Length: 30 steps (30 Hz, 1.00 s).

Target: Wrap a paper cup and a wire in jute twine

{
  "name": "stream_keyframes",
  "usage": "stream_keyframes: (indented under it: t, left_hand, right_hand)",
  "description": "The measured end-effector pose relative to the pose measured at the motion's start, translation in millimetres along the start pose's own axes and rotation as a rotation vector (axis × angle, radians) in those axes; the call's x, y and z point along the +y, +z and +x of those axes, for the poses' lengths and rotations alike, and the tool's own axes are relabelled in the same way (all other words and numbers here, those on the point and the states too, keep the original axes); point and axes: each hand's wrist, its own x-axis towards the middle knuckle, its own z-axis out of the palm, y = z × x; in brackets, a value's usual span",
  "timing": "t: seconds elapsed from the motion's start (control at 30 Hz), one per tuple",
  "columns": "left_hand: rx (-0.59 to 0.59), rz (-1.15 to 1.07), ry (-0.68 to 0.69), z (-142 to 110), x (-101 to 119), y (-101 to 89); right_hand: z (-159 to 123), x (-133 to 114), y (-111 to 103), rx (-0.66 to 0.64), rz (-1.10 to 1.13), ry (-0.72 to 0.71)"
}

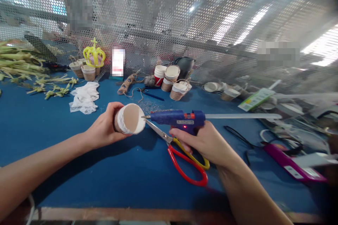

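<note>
My left hand (109, 124) is wrapped round a paper cup (123, 121), whose outside is covered in twine and white lace. The cup is tilted, its open mouth turned to the right and toward me. In my right hand (203, 140) is a blue hot glue gun (169, 116) with a red light lit on its side. Its nozzle points left, right at the cup's rim; whether the two touch I cannot tell. A long white glue stick (243, 116) juts from the gun's back. Scissors (188, 168) with one red and one yellow handle lie beneath the gun.
On the blue table (105, 182), white lace (86, 96) lies behind my left hand. Twine (126, 83) and wrapped cups (179, 90) stand near the perforated metal screen (158, 24). A purple power strip (293, 163) with cables is at right, dried stalks (23, 59) at left.
</note>
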Motion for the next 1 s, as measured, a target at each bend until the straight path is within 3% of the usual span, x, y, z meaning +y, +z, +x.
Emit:
stream_keyframes:
  t: [0.13,0.37,0.67,1.0]
  left_hand:
    - [-0.017,0.096,0.082,2.3,5.1,-3.4]
    - [0.108,0.227,0.196,4.5,5.9,-2.1]
    - [0.0,0.183,0.164,1.5,9.9,-3.7]
    - [-0.019,0.148,0.087,3.6,9.4,-4.5]
  right_hand:
    - [1.4,0.6,2.3,0.029,-0.056,0.014]
    - [0.1,1.5,4.9,-0.007,-0.134,-0.045]
    - [-1.0,-4.8,3.7,0.064,-0.042,0.005]
    - [1.3,-1.7,3.1,-0.001,-0.137,-0.021]
